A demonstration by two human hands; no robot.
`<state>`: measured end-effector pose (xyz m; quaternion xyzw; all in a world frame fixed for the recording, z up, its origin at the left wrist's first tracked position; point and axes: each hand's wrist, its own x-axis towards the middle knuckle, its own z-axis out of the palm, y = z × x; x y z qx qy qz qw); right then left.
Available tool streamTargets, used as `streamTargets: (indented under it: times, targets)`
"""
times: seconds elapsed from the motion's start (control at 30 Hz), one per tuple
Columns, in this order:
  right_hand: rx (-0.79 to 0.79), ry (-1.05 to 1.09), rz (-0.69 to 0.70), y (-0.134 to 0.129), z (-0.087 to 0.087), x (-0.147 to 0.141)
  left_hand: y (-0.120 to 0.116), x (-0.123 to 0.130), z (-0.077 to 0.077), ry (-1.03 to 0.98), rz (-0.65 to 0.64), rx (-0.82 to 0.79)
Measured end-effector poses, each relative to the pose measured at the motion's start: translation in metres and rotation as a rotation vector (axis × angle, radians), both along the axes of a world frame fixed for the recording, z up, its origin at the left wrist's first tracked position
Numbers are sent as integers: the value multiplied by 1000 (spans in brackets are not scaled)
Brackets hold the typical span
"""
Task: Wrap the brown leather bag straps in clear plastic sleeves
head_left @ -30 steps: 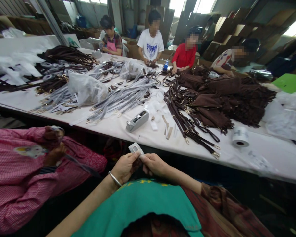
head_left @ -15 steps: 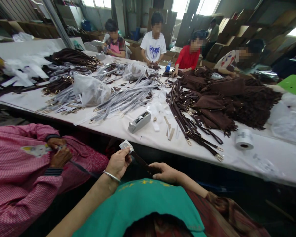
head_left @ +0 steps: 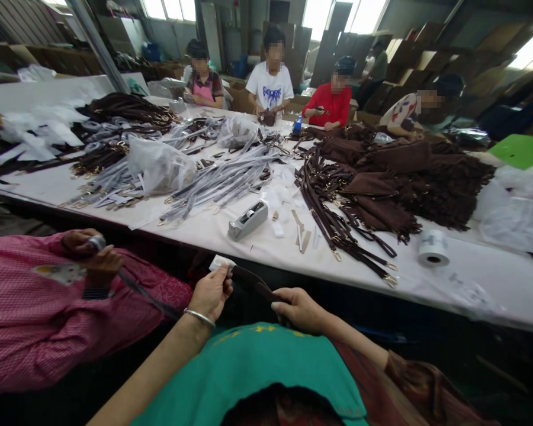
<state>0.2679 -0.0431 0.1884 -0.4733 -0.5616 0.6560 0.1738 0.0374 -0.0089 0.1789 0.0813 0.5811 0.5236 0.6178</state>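
Observation:
My left hand (head_left: 212, 293), a silver bangle at its wrist, pinches one end of a dark brown strap (head_left: 251, 278). That end is covered by a small white wrapping (head_left: 220, 262), and whatever is under it I cannot make out. Farther along, my right hand (head_left: 299, 309) has its thumb and fingers closed round the same strap. Between the two hands the strap bows slightly, in front of the table edge and above my green apron (head_left: 266, 355). Its far end drops out of sight below my right hand.
On the white table (head_left: 373, 290) stand a grey tape dispenser (head_left: 247, 220) and a film roll (head_left: 433, 248). Brown straps (head_left: 328, 219), brown bags (head_left: 408, 171) and plastic-wrapped straps (head_left: 222, 177) lie in heaps. A co-worker in pink (head_left: 39, 296) sits close on my left; several people work opposite.
The wrapped end has tilted flatter in my left hand. My right hand has risen slightly and closed more on the strap. The co-worker's hands on my left have moved apart a little.

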Motion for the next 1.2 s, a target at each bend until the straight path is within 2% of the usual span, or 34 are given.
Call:
streamTargets:
  times: [0.13,0.23,0.37,0.47,0.67,0.87,1.2]
  targets:
    - [-84,56,38,3,22,-3,-1,5,-4,-39,-3,-1]
    - [-172,208,69,6,36,-4,0,5,-6,-114,-3,11]
    - [-221,409,67,5,40,-5,2,0,-7,-229,3,3]
    - [-211,463,46,4,38,-6,1,-2,-8,-304,2,-16]
    - [-116,273,-4,5,39,-16,-3,4,-7,-380,-29,-13]
    - [-109,117,-59,11,38,-27,-8,12,-5,-380,-107,10]
    - [-166,49,-132,22,33,-37,-13,19,0,-280,-238,97]
